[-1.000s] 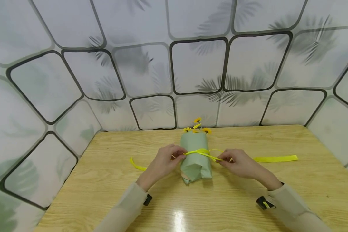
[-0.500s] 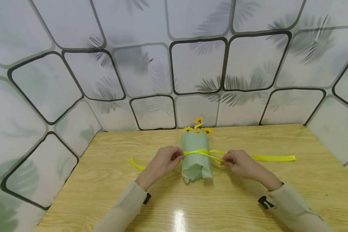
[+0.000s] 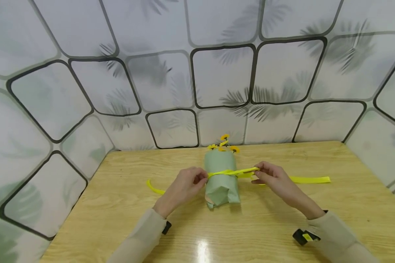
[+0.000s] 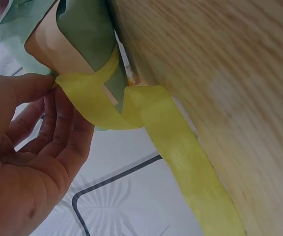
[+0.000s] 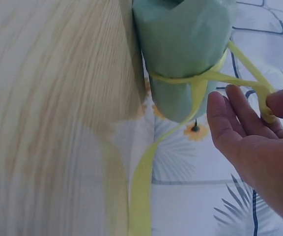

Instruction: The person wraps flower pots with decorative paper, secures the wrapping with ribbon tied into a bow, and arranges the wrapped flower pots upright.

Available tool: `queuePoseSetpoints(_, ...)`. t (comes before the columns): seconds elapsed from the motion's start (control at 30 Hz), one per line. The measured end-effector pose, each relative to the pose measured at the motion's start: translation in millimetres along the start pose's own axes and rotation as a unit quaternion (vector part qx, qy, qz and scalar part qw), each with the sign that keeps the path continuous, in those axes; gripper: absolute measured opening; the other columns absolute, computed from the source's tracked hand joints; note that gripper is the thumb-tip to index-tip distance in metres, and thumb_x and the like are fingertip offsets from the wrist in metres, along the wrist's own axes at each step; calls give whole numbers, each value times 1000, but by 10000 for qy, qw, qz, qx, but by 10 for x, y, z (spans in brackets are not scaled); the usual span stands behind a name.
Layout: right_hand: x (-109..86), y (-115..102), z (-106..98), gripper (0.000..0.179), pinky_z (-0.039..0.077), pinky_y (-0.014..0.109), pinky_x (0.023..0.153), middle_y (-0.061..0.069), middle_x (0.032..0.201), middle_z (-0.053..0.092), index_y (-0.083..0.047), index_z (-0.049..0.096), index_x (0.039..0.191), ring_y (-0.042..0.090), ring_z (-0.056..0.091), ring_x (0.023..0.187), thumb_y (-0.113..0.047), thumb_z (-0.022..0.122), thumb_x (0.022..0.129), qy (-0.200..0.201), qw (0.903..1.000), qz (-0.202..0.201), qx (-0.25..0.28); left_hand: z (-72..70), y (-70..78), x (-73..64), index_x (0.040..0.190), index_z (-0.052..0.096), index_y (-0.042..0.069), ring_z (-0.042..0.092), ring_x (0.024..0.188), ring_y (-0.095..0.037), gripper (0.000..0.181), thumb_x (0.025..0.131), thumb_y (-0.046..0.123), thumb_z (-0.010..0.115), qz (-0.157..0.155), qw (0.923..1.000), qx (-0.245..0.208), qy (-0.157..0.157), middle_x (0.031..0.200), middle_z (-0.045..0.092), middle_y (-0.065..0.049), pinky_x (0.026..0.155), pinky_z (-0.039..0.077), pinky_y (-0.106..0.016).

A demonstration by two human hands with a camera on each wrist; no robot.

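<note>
A small bouquet wrapped in pale green paper (image 3: pixel 220 191) lies on the wooden table, its yellow and orange flowers (image 3: pixel 224 137) poking out at the far end. Yellow ribbon (image 3: pixel 224 172) runs around its middle. At the bouquet's left side my left hand (image 3: pixel 182 188) pinches the ribbon between thumb and forefinger; a loose tail (image 4: pixel 183 152) hangs past it in the left wrist view. To the right, my right hand (image 3: pixel 276 182) pinches a loop of ribbon (image 5: pixel 264 101) between thumb and fingers, apart from the paper. Another tail (image 3: pixel 311 179) extends right along the table.
The wooden table (image 3: pixel 118 219) has its far edge close behind the flowers. A pale wall covering (image 3: pixel 224 76) with dark rounded outlines and leaf prints rises at the back and sides. Dark wrist straps (image 3: pixel 305 236) sit by both sleeves.
My right hand has risen and turned slightly, lifting the ribbon loop up and to the right. The right ribbon tail has drawn a little inward. My left hand stays at the bouquet's left side.
</note>
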State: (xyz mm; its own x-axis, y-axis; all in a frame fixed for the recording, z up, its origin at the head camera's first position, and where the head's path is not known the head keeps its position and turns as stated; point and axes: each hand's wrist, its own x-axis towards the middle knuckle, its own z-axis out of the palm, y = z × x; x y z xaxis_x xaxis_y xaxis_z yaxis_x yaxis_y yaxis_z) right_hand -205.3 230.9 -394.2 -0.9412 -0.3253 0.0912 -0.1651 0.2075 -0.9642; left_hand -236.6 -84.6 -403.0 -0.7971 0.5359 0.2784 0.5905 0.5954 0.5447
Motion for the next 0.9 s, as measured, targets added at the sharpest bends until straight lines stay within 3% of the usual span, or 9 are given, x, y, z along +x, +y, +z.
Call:
queuePoseSetpoints(0.23, 43, 6, 37, 21, 59, 27, 94, -1, 110, 72, 1, 50, 110, 9, 71, 106, -18, 41, 112, -251, 9935, -79, 1106, 4, 1, 13, 102, 74, 10, 63, 78, -5, 6, 98, 10, 68, -21, 10000, -29, 0, 94, 71, 0, 69, 54, -18)
queuePoseSetpoints(0.37, 52, -16, 39, 20, 57, 21, 93, -1, 94, 74, 0, 48, 111, 10, 73, 101, -18, 38, 112, -150, 9943, 111, 1050, 2, 6, 11, 101, 74, 10, 62, 77, -5, 6, 99, 11, 68, -41, 10000, -37, -10, 93, 71, 0, 68, 53, -18)
queuePoseSetpoints(0.57, 51, -22, 29, 22, 56, 21, 94, -1, 75, 53, 4, 44, 120, 12, 70, 87, -15, 36, 112, 55, 9965, 368, 753, -2, 15, 13, 101, 73, 10, 62, 77, -5, 6, 99, 11, 68, -26, 10000, -61, -40, 92, 70, -1, 68, 53, -18)
queuePoseSetpoints(0.7, 59, 1, 34, 28, 56, 24, 75, -5, 67, 41, 8, 45, 124, 9, 60, 75, -16, 40, 111, 262, 9965, 392, 686, -7, 17, 8, 101, 73, 10, 61, 76, -4, 6, 99, 11, 67, -34, 10000, -50, -42, 91, 70, 0, 68, 53, -18)
queuePoseSetpoints(0.8, 55, 3, 30, 27, 42, 31, 58, -5, 68, 40, 7, 46, 126, 10, 46, 67, -14, 42, 110, 454, 9964, 404, 598, -6, 13, 7, 101, 73, 9, 60, 75, -4, 6, 99, 11, 67, -50, 10000, -33, -51, 91, 70, 0, 67, 52, -18)
queuePoseSetpoints(0.9, 48, 5, 15, 23, 29, 35, 52, -5, 69, 42, 4, 46, 126, 9, 38, 61, -12, 43, 109, 531, 9964, 426, 506, -2, 9, 0, 101, 73, 9, 60, 75, -4, 6, 99, 10, 68, -31, 10000, -29, -33, 90, 70, -1, 67, 52, -18)
